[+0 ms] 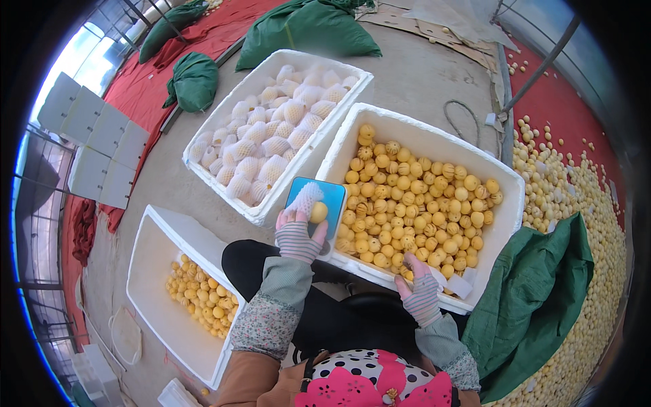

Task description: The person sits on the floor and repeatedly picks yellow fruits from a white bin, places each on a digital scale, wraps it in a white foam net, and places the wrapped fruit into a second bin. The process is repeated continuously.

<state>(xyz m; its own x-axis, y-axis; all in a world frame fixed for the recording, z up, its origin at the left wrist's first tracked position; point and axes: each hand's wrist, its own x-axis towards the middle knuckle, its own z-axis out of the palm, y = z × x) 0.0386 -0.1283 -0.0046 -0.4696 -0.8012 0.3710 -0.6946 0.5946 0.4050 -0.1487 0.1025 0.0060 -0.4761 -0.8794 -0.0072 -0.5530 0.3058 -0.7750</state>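
My left hand (300,236), in a striped fingerless glove, is at a blue-topped scale (333,196). Its fingers hold a white foam net sleeve (308,196), whose contents I cannot make out. A bare yellow round fruit (319,212) is beside the sleeve, close to my thumb. My right hand (421,292), gloved alike, reaches over the near rim of a white foam box (514,203) full of yellow fruits (407,203), some with dark stripes. Thumb and fingers are apart there, with a fruit showing between them. Small white pieces (460,286) lie beside that hand.
A second foam box (190,164) holds many net-wrapped fruits (274,127). At left, a tilted foam box (147,285) contains loose yellow fruits (203,300). Green sacks (305,33) lie beyond; green sheeting (529,300) and a large pale fruit pile (574,193) are at right. Foam boxes (101,137) are stacked left.
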